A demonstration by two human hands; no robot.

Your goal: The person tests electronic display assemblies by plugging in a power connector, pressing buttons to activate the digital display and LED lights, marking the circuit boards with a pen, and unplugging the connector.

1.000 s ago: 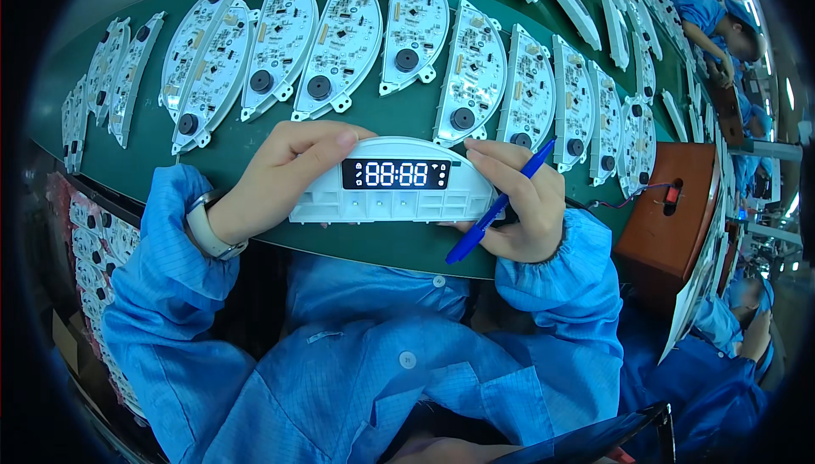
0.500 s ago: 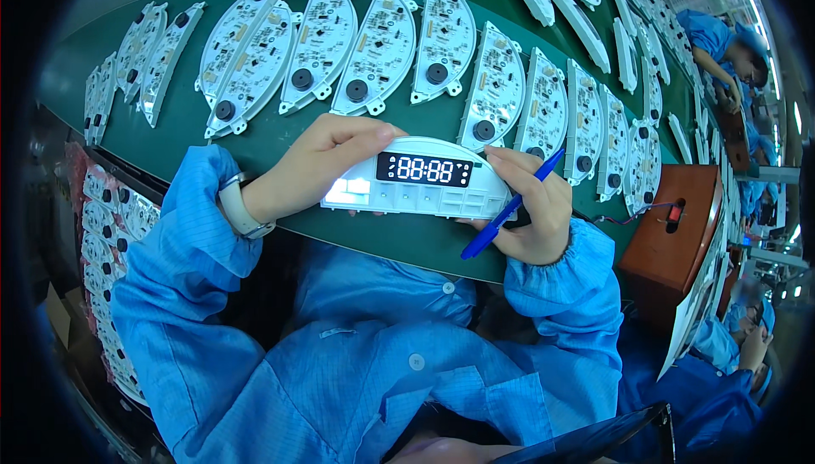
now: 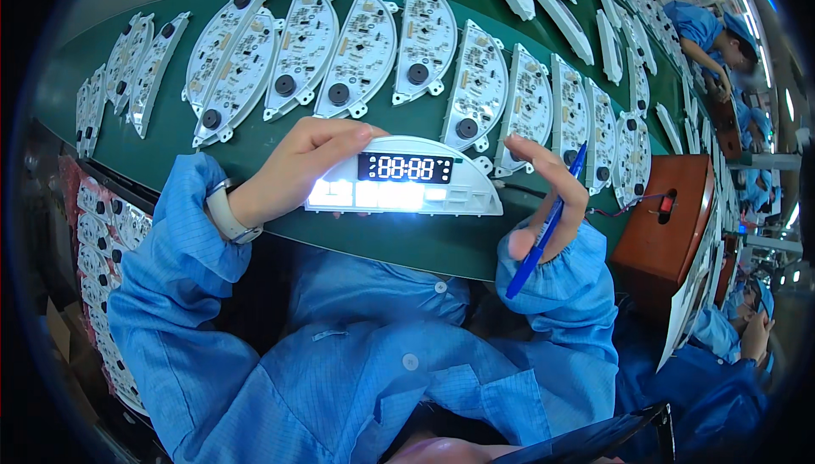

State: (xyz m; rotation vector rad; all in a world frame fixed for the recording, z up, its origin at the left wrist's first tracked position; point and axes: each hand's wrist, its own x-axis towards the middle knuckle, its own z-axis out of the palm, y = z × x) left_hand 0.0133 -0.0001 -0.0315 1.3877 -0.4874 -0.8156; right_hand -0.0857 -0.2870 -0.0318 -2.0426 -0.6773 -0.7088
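In the head view, the left hand (image 3: 295,167) pinches the left part of a white half-moon plastic panel (image 3: 469,191) with a lit black display (image 3: 405,168), which is held above the green tabletop (image 3: 352,239) near its front edge. The right hand (image 3: 560,191) is just beside the panel, not touching it, with thumb and forefinger spread, while a slim blue plastic pen (image 3: 531,260) is held across this hand.
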